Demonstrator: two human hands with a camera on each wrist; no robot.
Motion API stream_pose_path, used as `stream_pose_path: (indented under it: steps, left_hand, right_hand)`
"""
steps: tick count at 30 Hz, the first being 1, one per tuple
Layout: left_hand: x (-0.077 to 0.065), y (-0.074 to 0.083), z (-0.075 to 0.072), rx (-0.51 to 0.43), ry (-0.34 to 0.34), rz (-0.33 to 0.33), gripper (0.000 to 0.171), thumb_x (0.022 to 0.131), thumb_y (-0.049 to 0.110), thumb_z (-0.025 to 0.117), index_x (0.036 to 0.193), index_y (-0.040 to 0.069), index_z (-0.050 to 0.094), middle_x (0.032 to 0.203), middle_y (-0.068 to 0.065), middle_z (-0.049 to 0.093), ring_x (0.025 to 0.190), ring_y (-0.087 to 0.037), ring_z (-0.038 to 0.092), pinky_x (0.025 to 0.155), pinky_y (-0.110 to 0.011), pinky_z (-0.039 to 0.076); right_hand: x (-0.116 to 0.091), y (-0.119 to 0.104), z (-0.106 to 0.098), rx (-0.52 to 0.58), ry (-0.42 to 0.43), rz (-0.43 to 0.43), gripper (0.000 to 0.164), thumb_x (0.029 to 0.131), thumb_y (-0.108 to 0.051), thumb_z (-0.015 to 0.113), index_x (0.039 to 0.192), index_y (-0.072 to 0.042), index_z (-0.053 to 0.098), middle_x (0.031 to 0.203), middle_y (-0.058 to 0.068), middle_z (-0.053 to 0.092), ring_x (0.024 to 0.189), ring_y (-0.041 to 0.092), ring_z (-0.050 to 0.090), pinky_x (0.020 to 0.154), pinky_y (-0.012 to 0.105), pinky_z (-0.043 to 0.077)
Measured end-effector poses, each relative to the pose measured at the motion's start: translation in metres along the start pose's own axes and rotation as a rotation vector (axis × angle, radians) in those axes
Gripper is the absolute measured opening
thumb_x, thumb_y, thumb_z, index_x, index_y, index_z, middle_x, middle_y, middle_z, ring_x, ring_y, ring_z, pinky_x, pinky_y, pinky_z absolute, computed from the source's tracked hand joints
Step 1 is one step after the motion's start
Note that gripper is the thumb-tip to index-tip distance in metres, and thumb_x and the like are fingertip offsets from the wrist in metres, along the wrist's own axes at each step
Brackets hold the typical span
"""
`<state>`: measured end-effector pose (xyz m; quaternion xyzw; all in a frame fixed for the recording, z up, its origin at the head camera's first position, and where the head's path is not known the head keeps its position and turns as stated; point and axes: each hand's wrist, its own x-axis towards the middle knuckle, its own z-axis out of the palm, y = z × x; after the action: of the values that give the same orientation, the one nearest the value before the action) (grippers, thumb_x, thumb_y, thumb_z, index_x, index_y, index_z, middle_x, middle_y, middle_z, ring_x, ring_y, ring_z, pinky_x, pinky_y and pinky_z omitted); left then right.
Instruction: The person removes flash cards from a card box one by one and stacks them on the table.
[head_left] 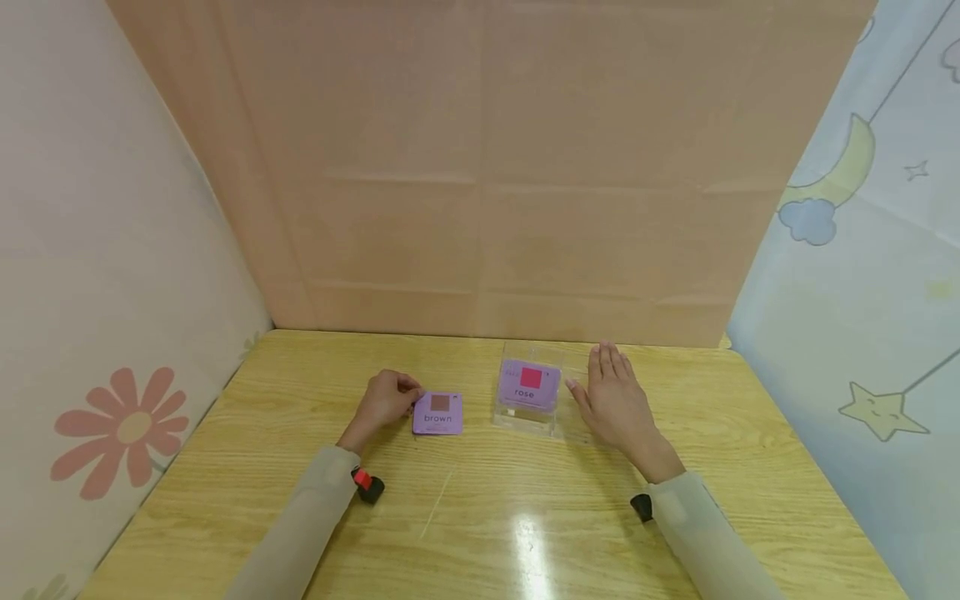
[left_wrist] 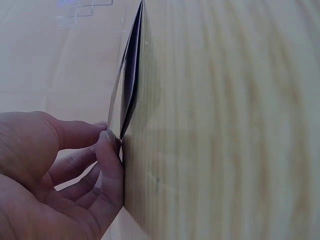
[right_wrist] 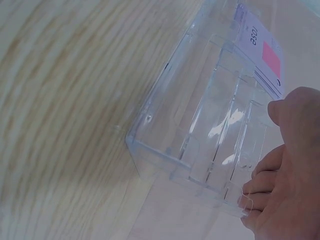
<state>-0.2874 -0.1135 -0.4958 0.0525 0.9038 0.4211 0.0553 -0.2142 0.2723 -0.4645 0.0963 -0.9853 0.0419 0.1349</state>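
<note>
My left hand (head_left: 387,398) pinches the left edge of a purple card labelled "brown" (head_left: 438,425) on the table. In the left wrist view, thumb and fingertip meet at the end of the thin, dark card edges (left_wrist: 131,75), which look like more than one layer. To the right stands a clear plastic holder (right_wrist: 165,150) with stepped compartments. Purple cards labelled "rose" (head_left: 529,388) lean in its left part. My right hand (head_left: 617,402) lies at the holder's right side, fingers straight, the fingertips at its far edge. Whether they press on it, I cannot tell.
The wooden table (head_left: 480,517) reaches back to a brown paper backdrop (head_left: 480,208). Patterned cloth walls flank it, with a flower (head_left: 133,428) on the left and a star (head_left: 885,410) on the right. A dark wrist device (head_left: 371,490) sits at the left cuff.
</note>
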Motion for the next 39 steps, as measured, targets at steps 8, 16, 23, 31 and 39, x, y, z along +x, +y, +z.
stream_pose_path:
  steps: [8,16,23,31,39]
  left_hand:
    - [-0.0001,0.0007,-0.0013,-0.016,0.008,0.013,0.017,0.099,0.013,0.071,0.105,-0.001,0.079,0.089,-0.011,0.077,0.067,-0.011,0.066,0.058,-0.023,0.055]
    - [0.0009,0.0003,-0.0022,-0.035,0.005,0.017,0.016,0.099,0.011,0.07,0.106,-0.001,0.078,0.083,-0.009,0.075,0.063,-0.011,0.064,0.056,-0.023,0.053]
    - [0.0008,0.0009,-0.003,-0.038,0.008,0.017,0.016,0.1,0.01,0.069,0.107,-0.002,0.078,0.082,-0.009,0.075,0.062,-0.01,0.063,0.055,-0.022,0.05]
    - [-0.0004,0.0047,-0.0079,-0.05,0.021,0.054,0.018,0.101,0.011,0.067,0.107,-0.001,0.078,0.087,-0.012,0.076,0.06,-0.011,0.063,0.052,-0.021,0.048]
    - [-0.0015,0.0087,-0.0089,-0.034,0.019,0.095,0.02,0.102,0.015,0.068,0.11,0.001,0.079,0.096,-0.013,0.078,0.073,-0.014,0.065,0.06,-0.023,0.051]
  right_hand:
    - [0.0011,-0.0004,-0.0008,-0.007,0.002,-0.002,0.076,0.111,-0.041,0.047,0.153,0.021,0.032,0.162,0.041,0.031,0.155,0.054,0.03,0.129,0.063,0.025]
    - [0.0015,-0.001,-0.0023,-0.004,-0.002,0.001,0.077,0.112,-0.041,0.047,0.153,0.022,0.031,0.162,0.041,0.029,0.155,0.054,0.029,0.129,0.063,0.025]
    - [0.0021,-0.0014,-0.0023,-0.006,0.003,-0.003,0.076,0.111,-0.04,0.048,0.153,0.022,0.032,0.161,0.041,0.032,0.155,0.055,0.03,0.129,0.064,0.026]
    - [0.0021,-0.0009,-0.0011,-0.012,0.014,-0.001,0.076,0.112,-0.04,0.048,0.153,0.022,0.032,0.161,0.041,0.032,0.155,0.055,0.03,0.129,0.064,0.026]
    - [0.0002,-0.0012,0.0012,-0.017,0.01,0.0,0.076,0.111,-0.041,0.048,0.152,0.022,0.033,0.161,0.042,0.032,0.154,0.055,0.03,0.128,0.064,0.027]
